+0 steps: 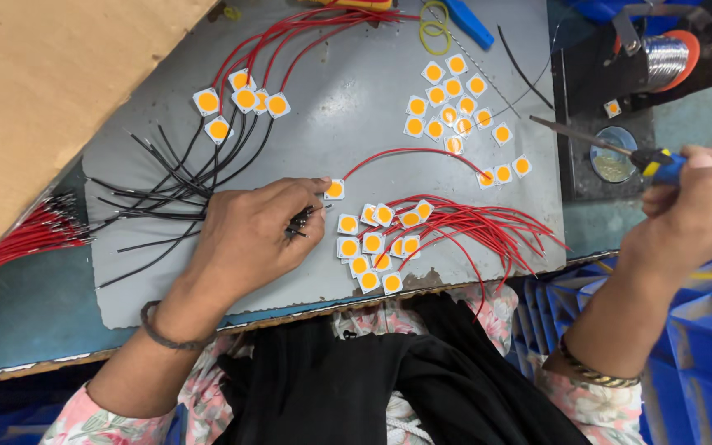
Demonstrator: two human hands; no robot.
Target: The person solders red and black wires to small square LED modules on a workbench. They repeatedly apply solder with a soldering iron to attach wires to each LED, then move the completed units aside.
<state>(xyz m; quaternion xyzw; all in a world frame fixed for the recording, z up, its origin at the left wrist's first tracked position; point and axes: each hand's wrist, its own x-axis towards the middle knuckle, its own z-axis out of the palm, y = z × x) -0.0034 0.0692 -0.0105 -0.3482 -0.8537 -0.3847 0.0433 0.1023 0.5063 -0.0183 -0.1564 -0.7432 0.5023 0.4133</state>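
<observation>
Nearest the wearer, the left hand [249,235] lies palm-down on the grey metal work sheet [348,91], its fingers curled shut around a small bundle of short black wires [300,222] whose stripped ends poke out to the right of the knuckles. Its forefinger reaches on to pin one small white square LED chip with a round yellow centre [334,189], which sits at the fingertip, just above and to the right of the bundle. A single red wire [409,152] already runs from that chip in a shallow arc toward the right. Just beside and below lies a loose cluster of similar chips with red leads [381,243], their wires fanning rightward off the sheet's edge. The right hand [686,214] is well apart, over to the right past the sheet's edge, closed in a pen-like grip round the yellow-and-blue handle of a soldering iron [661,161]. The iron's long axis runs nearly level, its thin metal tip [574,132] pointing left toward the sheet, over a small round tin [613,161]. So the pinned chip lies to the left of the tip and a little lower, with the left hand touching it. Farther off lie a pile of bare chips [455,103] and a group wired with both red and black leads [241,103].
</observation>
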